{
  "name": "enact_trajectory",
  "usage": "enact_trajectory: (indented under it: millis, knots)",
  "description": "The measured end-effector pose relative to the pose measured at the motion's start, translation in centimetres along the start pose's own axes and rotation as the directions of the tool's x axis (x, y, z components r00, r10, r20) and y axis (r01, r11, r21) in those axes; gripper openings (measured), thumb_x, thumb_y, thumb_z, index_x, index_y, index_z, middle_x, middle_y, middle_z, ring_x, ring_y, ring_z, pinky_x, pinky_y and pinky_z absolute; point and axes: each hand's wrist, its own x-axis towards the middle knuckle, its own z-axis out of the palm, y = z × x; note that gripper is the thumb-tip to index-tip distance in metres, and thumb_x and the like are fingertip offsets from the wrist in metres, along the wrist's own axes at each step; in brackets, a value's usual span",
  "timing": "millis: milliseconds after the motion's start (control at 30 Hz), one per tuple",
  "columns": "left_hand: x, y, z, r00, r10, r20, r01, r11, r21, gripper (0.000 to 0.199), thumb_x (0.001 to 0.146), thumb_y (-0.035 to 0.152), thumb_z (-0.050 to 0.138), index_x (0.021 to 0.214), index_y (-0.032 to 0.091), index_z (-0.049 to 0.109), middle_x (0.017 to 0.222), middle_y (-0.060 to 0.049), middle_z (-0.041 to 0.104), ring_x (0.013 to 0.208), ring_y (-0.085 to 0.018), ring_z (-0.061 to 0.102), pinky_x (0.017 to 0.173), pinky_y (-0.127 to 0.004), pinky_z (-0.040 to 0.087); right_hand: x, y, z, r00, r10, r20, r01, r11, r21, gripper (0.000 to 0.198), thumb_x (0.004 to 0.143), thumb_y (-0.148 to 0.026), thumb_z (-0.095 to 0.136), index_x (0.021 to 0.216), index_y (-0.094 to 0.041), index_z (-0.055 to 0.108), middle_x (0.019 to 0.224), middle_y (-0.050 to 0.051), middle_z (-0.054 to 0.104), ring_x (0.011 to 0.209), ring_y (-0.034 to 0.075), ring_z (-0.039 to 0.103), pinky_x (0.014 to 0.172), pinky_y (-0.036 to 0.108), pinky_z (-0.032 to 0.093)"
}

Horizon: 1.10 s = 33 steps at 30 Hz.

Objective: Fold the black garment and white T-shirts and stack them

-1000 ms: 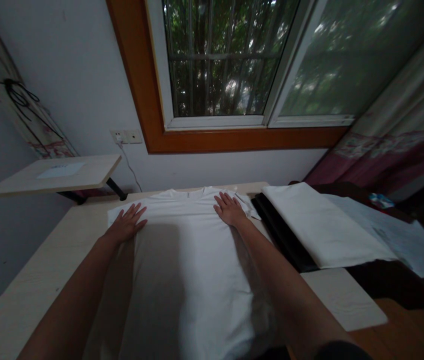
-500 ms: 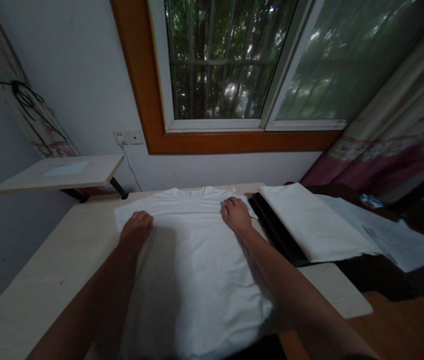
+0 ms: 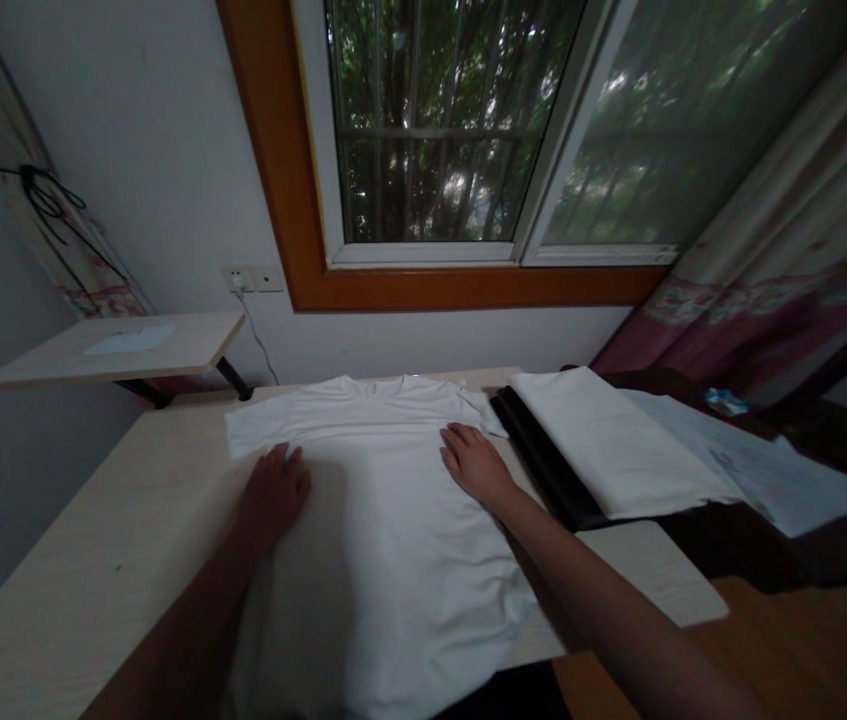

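Observation:
A white T-shirt (image 3: 385,520) lies spread on the pale wooden desk (image 3: 93,510), its collar toward the wall and its sleeves out to the sides. My left hand (image 3: 277,490) rests at the shirt's left side below the sleeve, fingers loosely spread over the cloth. Near the right edge, below the other sleeve, my right hand (image 3: 474,460) lies on the fabric with its fingers stretched out. Neither hand grips the cloth. Small wrinkles run across the chest and along the right side; the left side lies partly under my arm's shadow.
Right of the shirt, a black flat item (image 3: 547,465) lies under a white folded sheet (image 3: 618,440), with thin printed paper (image 3: 768,465) beyond. A raised shelf (image 3: 123,350) stands at the back left. A cord (image 3: 262,340) hangs from the wall socket (image 3: 250,278).
Both hands have slid a little down the shirt, toward me, away from the sleeves. Their fingers look more opened out than before. The view has shifted slightly.

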Motion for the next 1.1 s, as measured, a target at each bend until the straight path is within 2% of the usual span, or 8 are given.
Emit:
enact_trajectory:
  millis: [267,467,600,767,867,1000,1100]
  knots:
    - [3.2,-2.2,1.6,0.998,-0.028,0.057,0.023,0.996,0.089,0.050,0.098,0.037,0.043,0.138,0.011,0.056,0.147,-0.022,0.053,0.138,-0.035,0.048,0.119,-0.056,0.028,4.2,1.0,2.6,0.998,-0.049,-0.039,0.048,0.999,-0.016,0.043,0.102,-0.035,0.046,0.138,-0.017,0.059,0.143,0.014,0.057,0.132,0.029,0.051,0.116,0.046,0.038]
    - [5.4,-3.6,2.8,0.998,0.010,0.069,-0.019,0.991,0.132,0.051,0.100,0.036,0.039,0.142,0.011,0.054,0.150,-0.022,0.051,0.139,-0.036,0.047,0.118,-0.059,0.029,7.8,2.4,4.3,0.997,-0.074,-0.021,0.074,0.997,-0.005,0.042,0.102,-0.033,0.047,0.139,-0.017,0.059,0.145,0.015,0.057,0.135,0.029,0.050,0.115,0.046,0.041]
    - [6.4,-4.1,2.9,0.997,0.023,0.072,-0.031,0.992,0.118,0.052,0.100,0.033,0.038,0.143,0.010,0.054,0.152,-0.023,0.048,0.142,-0.036,0.044,0.117,-0.061,0.029,9.0,2.9,5.4,0.997,-0.076,-0.013,0.076,0.997,0.021,0.044,0.102,-0.032,0.046,0.139,-0.012,0.059,0.147,0.018,0.055,0.137,0.030,0.050,0.118,0.045,0.038]
    - [6.5,-3.6,2.2,0.996,0.016,0.083,-0.025,0.993,0.113,0.050,0.099,0.031,0.038,0.143,0.013,0.054,0.151,-0.022,0.051,0.144,-0.035,0.043,0.116,-0.065,0.027,8.6,3.7,5.7,0.997,-0.066,-0.029,0.069,0.985,0.159,0.045,0.100,-0.032,0.048,0.140,-0.015,0.058,0.149,0.017,0.053,0.140,0.030,0.049,0.119,0.048,0.037]
    - [6.3,-3.2,1.5,0.998,0.048,0.027,-0.050,0.995,0.085,0.048,0.099,0.029,0.038,0.142,0.015,0.055,0.151,-0.020,0.052,0.144,-0.034,0.044,0.118,-0.066,0.024,7.7,4.0,5.2,0.996,-0.068,-0.055,0.080,0.958,0.276,0.045,0.099,-0.035,0.050,0.139,-0.016,0.060,0.151,0.016,0.051,0.140,0.029,0.049,0.119,0.048,0.039]
    - [5.7,-3.0,0.3,0.994,0.097,-0.056,-0.095,0.995,0.023,0.044,0.098,0.028,0.040,0.136,0.017,0.060,0.148,-0.016,0.055,0.143,-0.032,0.045,0.121,-0.060,0.024,5.1,3.7,4.1,0.991,-0.058,-0.122,0.102,0.914,0.393,0.039,0.100,-0.041,0.052,0.129,-0.021,0.068,0.150,0.014,0.052,0.138,0.028,0.050,0.117,0.049,0.041]
    - [4.2,-2.5,-0.4,0.993,0.108,-0.045,-0.109,0.994,-0.018,0.040,0.099,0.029,0.041,0.127,0.018,0.066,0.143,-0.014,0.061,0.137,-0.030,0.051,0.121,-0.056,0.030,2.1,3.2,3.2,0.988,-0.100,-0.119,0.141,0.902,0.407,0.034,0.100,-0.041,0.053,0.124,-0.024,0.071,0.144,0.012,0.058,0.138,0.028,0.050,0.116,0.051,0.042]
